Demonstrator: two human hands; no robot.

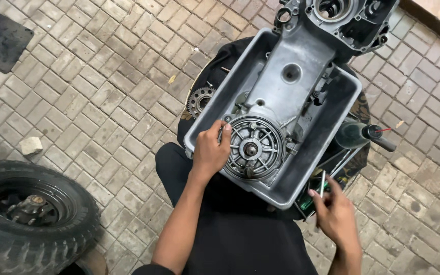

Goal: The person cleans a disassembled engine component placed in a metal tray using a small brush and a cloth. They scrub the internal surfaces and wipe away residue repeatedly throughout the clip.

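Observation:
A grey metal engine case (291,76) lies in a grey rectangular tray (332,132) over my lap. Its round finned part (253,147) faces up at the tray's near end. My left hand (211,147) rests at the left rim of that round part, fingers closed on a small thin metal piece at its edge. My right hand (334,211) is beyond the tray's near right corner, pinching a slim metal tool (322,184) that points up.
A black tyre on its wheel (26,214) lies at the lower left. A toothed sprocket (199,99) sits left of the tray. A dark spray can (365,135) lies at the right. A small stone (30,145) and a dark mat (1,35) rest on the brick paving.

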